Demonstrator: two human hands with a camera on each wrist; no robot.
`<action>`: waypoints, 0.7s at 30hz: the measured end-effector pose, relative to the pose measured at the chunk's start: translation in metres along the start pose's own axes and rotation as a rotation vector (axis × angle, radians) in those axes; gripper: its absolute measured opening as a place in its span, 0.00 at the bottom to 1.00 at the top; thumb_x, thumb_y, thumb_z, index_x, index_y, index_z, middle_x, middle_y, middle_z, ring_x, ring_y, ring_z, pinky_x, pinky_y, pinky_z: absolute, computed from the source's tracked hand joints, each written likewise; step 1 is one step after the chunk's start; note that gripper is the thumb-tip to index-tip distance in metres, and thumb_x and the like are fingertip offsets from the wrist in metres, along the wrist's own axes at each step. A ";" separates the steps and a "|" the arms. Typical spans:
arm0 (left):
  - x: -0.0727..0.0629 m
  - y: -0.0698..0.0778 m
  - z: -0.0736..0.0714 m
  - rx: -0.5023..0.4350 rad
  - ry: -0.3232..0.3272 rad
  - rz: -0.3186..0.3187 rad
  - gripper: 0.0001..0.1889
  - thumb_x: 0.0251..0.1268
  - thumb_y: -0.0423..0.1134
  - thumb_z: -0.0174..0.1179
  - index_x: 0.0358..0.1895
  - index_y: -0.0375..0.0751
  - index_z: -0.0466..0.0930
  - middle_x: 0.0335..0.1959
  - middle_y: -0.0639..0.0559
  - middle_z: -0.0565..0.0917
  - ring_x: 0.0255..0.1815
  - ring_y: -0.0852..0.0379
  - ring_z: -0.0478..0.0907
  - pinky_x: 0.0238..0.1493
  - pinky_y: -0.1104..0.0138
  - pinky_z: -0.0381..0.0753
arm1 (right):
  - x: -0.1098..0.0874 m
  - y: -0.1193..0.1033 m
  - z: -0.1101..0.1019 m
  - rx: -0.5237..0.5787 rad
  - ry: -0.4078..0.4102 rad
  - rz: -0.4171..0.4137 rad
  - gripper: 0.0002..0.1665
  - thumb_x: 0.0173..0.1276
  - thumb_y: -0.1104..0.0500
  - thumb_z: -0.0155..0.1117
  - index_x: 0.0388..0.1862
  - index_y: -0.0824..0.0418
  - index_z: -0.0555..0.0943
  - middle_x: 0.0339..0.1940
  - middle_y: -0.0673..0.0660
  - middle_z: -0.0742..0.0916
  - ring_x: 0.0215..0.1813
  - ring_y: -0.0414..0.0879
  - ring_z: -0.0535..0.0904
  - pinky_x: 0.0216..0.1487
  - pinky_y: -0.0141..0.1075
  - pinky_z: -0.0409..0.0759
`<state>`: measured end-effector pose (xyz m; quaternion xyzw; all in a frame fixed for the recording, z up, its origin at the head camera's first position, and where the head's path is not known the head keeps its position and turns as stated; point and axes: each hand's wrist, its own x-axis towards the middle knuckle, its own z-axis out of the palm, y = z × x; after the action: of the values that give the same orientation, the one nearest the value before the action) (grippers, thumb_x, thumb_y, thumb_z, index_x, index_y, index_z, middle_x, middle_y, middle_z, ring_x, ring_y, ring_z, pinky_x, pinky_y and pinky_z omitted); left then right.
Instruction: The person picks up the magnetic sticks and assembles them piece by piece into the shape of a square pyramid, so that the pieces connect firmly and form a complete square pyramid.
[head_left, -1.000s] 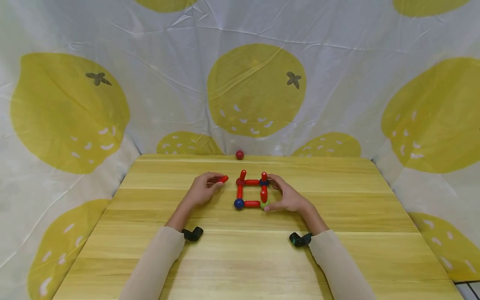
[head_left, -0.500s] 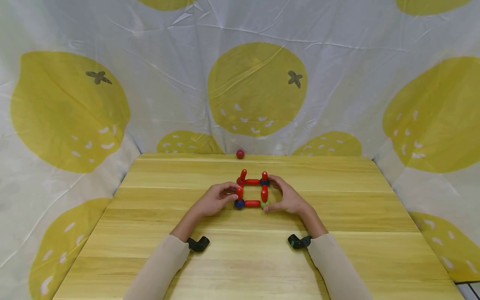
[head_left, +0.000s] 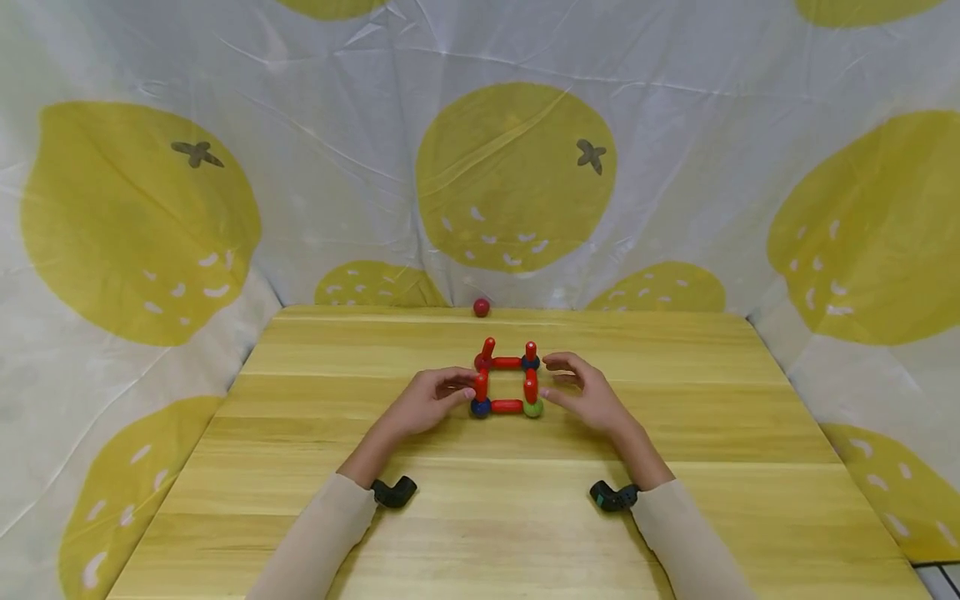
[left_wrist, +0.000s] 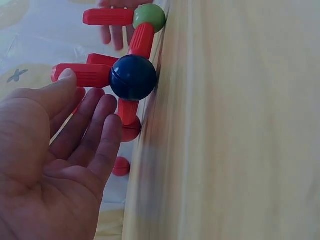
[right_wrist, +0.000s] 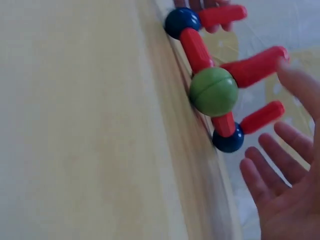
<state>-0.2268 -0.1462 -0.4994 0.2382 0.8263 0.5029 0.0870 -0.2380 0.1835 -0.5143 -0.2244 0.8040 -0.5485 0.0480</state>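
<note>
Red rods and coloured balls form a square frame on the table, with a red rod standing up at each corner. The near corners are a blue ball (head_left: 481,407) and a green ball (head_left: 532,408); a dark blue ball (right_wrist: 228,137) and a red ball (head_left: 482,363) make the far ones. My left hand (head_left: 427,402) pinches the upright red rod (left_wrist: 87,75) on the near blue ball, its thumb on the rod's upper end. Right of the frame, my right hand (head_left: 592,398) holds nothing, fingers spread, thumb close to the rod on the green ball.
A loose red ball (head_left: 482,307) lies at the back edge of the wooden table (head_left: 510,533). Behind the table hangs a white cloth (head_left: 360,167) with a lemon print. Black wrist cameras sit on both wrists.
My left hand has moved right and stood its red rod on the near blue ball. My right hand has let go of the green ball's corner and drawn back slightly right.
</note>
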 end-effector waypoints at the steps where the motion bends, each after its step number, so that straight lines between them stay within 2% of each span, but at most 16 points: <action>1: -0.001 0.001 -0.001 0.002 0.011 -0.007 0.17 0.75 0.44 0.63 0.61 0.46 0.83 0.57 0.51 0.87 0.58 0.54 0.84 0.62 0.61 0.83 | -0.001 -0.003 0.000 -0.013 0.012 0.002 0.30 0.71 0.54 0.71 0.68 0.61 0.75 0.65 0.61 0.82 0.66 0.58 0.79 0.69 0.51 0.78; 4: -0.002 0.004 -0.001 0.016 0.030 -0.020 0.17 0.74 0.47 0.63 0.60 0.47 0.84 0.56 0.53 0.88 0.58 0.55 0.84 0.62 0.60 0.83 | -0.003 -0.011 -0.001 -0.048 -0.003 0.022 0.20 0.74 0.51 0.68 0.59 0.59 0.82 0.55 0.56 0.87 0.57 0.52 0.83 0.61 0.41 0.83; 8: -0.001 0.010 0.000 0.046 0.041 -0.037 0.17 0.74 0.48 0.63 0.60 0.47 0.85 0.56 0.52 0.88 0.57 0.56 0.85 0.61 0.59 0.84 | -0.003 -0.019 0.004 -0.082 -0.071 0.035 0.16 0.75 0.50 0.67 0.57 0.52 0.83 0.51 0.49 0.88 0.54 0.45 0.84 0.59 0.36 0.83; 15: 0.003 0.015 0.006 0.076 0.052 -0.032 0.17 0.75 0.47 0.63 0.60 0.45 0.86 0.57 0.51 0.88 0.56 0.55 0.85 0.59 0.61 0.85 | -0.001 -0.026 0.014 -0.117 -0.072 0.012 0.14 0.75 0.51 0.67 0.55 0.54 0.85 0.49 0.50 0.89 0.53 0.46 0.85 0.58 0.38 0.85; 21: 0.009 0.017 0.013 0.118 0.070 -0.014 0.17 0.75 0.48 0.63 0.59 0.47 0.87 0.55 0.52 0.89 0.53 0.57 0.87 0.55 0.62 0.87 | 0.004 -0.028 0.019 -0.163 -0.052 0.025 0.18 0.74 0.47 0.67 0.56 0.53 0.86 0.50 0.49 0.89 0.52 0.45 0.85 0.58 0.44 0.85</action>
<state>-0.2247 -0.1249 -0.4901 0.2195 0.8587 0.4606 0.0471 -0.2264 0.1572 -0.4964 -0.2315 0.8472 -0.4747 0.0574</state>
